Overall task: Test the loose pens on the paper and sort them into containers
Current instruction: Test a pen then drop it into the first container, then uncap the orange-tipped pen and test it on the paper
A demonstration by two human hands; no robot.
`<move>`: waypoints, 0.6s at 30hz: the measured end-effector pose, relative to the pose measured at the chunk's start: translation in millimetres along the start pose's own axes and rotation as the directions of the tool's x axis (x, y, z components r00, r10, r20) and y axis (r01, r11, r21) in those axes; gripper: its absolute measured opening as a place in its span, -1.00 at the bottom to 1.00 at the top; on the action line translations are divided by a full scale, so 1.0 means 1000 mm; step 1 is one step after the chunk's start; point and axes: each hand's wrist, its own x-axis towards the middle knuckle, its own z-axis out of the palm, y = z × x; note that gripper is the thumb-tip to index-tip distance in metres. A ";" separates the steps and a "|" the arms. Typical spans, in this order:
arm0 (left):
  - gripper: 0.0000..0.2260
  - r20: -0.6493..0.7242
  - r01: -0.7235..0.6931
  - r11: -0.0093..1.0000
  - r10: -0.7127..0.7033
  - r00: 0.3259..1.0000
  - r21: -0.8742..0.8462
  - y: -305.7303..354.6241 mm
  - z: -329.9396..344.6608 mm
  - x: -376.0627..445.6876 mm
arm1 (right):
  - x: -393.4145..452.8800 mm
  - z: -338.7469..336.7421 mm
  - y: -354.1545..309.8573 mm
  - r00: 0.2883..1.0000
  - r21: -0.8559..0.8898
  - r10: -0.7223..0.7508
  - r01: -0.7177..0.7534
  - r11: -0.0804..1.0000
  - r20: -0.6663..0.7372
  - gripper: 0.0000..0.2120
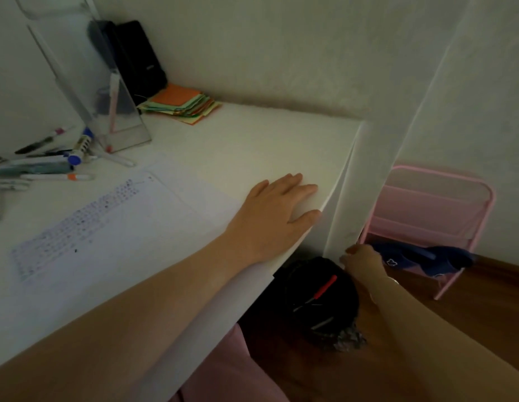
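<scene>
while flat on desk (252,134) — left hand (270,216)

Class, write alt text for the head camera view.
A person's left hand rests flat at a white desk's edge while the right hand reaches down over a black bin holding pens. Loose pens lie beside scribbled paper.

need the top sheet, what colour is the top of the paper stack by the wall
Orange top sheet, clearest in the head view.

Left hand (271,211) flat on white desk (223,146) near its right edge, fingers straight. Right hand (361,258) lowered beside desk above black bin (313,297) holding pens; grip unclear. Loose pens (43,166) heaped far left, beside scribbled paper (87,221).
</scene>
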 end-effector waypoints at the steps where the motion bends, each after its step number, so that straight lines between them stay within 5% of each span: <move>1: -0.56 -0.001 -0.001 1.000 0.001 1.000 -0.004 0.000 -0.001 0.000 | 0.000 -0.008 -0.004 0.996 0.071 0.002 0.005 0.997 -0.093 -0.71; 3: -0.56 0.006 0.008 1.000 -0.008 1.000 -0.018 0.000 -0.001 0.000 | -0.006 -0.027 -0.021 0.939 0.196 -0.036 0.110 0.974 -0.343 -0.75; 5: -0.59 0.025 0.038 0.996 -0.036 0.999 -0.077 0.001 -0.003 0.001 | -0.020 -0.053 -0.053 0.794 0.224 -0.116 0.303 0.926 -0.596 -0.79; 7: -0.68 0.042 0.113 0.936 -0.105 0.994 -0.334 0.004 -0.010 0.001 | -0.045 -0.082 -0.100 0.630 0.226 -0.188 0.518 0.825 -0.753 -0.78; 10: -0.81 0.025 0.165 0.511 -0.269 0.963 -0.843 0.004 -0.028 0.000 | -0.099 -0.112 -0.178 0.432 0.178 -0.374 0.815 0.551 -0.821 -0.72; 13: -0.84 -0.010 0.040 0.094 -0.480 0.877 -0.995 -0.006 -0.051 -0.004 | -0.153 -0.113 -0.247 0.296 0.125 -0.599 0.942 0.311 -0.744 -0.74; 14: -0.83 -0.032 -0.005 0.050 -0.546 0.837 -0.999 -0.013 -0.061 -0.007 | -0.166 -0.106 -0.268 0.271 0.103 -0.677 0.955 0.278 -0.684 -0.77; 16: -0.81 -0.123 -0.009 0.182 -0.624 0.772 -0.983 -0.029 -0.082 -0.016 | -0.185 -0.083 -0.306 0.233 0.037 -0.831 0.968 0.249 -0.505 -0.80; 18: -0.77 -0.250 0.077 0.464 -0.601 0.759 -0.882 -0.050 -0.101 -0.036 | -0.195 -0.049 -0.337 0.241 -0.033 -0.942 0.966 0.255 -0.232 -0.80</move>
